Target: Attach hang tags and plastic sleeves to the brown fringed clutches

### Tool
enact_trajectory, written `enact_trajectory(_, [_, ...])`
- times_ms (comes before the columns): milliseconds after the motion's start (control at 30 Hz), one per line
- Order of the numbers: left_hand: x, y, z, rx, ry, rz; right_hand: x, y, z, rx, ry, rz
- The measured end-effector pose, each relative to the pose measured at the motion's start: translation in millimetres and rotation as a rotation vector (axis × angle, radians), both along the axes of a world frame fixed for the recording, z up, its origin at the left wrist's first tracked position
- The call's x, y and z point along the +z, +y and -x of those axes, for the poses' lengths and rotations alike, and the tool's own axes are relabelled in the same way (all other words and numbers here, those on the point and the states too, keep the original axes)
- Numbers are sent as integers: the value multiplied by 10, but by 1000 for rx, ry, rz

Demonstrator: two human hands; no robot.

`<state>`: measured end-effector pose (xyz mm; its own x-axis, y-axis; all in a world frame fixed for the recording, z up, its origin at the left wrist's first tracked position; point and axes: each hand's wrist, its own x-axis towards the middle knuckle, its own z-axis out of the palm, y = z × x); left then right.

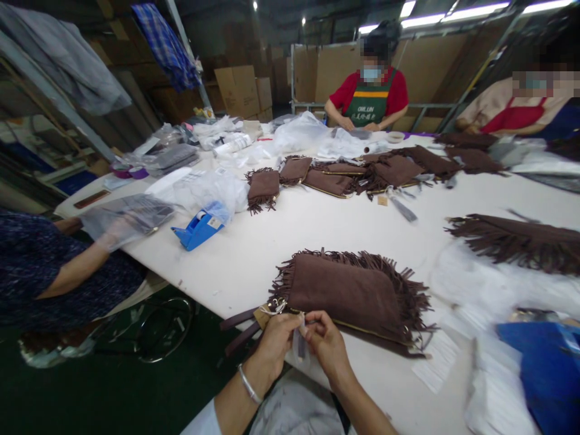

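Observation:
A brown fringed bag (344, 290) lies flat on the white table in front of me, its gold zipper edge towards me. At its near left corner my left hand (277, 338) is closed in a pinch on a small clear plastic sleeve (299, 347). My right hand (327, 345) grips the same sleeve from the other side, fingers curled at its top. Something narrow and dark shows through the plastic. A tan tag (261, 317) on white string and brown straps (240, 319) hang beside my left hand.
Brown fringed bags (328, 181) lie in a row across the table (217, 266). A blue tape dispenser (199, 228) stands left. Clear plastic bags (194, 188) are heaped behind it. A person (370, 99) sits opposite; another person's arm (86, 266) holds a plastic-wrapped item at left.

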<state>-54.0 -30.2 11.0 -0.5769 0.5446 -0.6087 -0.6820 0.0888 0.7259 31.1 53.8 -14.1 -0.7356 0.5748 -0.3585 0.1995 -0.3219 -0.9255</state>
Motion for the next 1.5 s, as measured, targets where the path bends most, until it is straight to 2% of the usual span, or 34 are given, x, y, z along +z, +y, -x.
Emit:
enact_trajectory(167, [-49,96,-54,82,69,-40,27,-38,-79,97,-68,-248])
enact_trajectory(267, [-73,146,-101,143,78,-56,52,-28,-136,164,-72,-317])
enact_trajectory(400, [-100,207,-154,214,22,-85,42,45,-159,173,-71,-374])
enact_trajectory(633, [-62,192,-171,140,-166,-180,-21,153,-187,223,-77,-352])
enact_trajectory(700, [-43,120,-175,102,-186,-183,27,169,-236,280,-117,-426])
enact_trajectory(733, [-38,68,-179,71,-172,-176,71,182,-266,309,-146,-514])
enact_trajectory(767, [-36,5,-181,41,-124,-155,123,199,-298,317,-174,-643])
enact_trajectory(833, [-35,-146,-173,23,104,-43,235,252,-353,262,-209,-975])
enact_trajectory(933, [-12,-349,-101,60,682,229,329,370,-379,147,-234,-1428])
enact_trajectory(967, [5,-387,-59,41,884,318,328,416,-372,153,-254,-1534])
enact_trajectory(1033, [43,-400,46,-81,1230,477,295,510,-349,207,-289,-1696])
enact_trajectory(1100, [83,-349,158,-245,1441,627,259,601,-331,271,-288,-1791])
enact_trajectory(1200, [178,-252,304,-405,1539,738,285,732,-334,306,-236,-1789])
enact_trajectory(1333, [450,-224,421,-419,1534,601,436,917,-394,197,-152,-1560])
enact_trajectory(1433, [667,-212,471,-446,1314,422,520,1071,-467,184,-67,-1390])
enact_trajectory(1500, [739,-169,496,-529,965,243,537,1166,-512,189,-19,-1304])
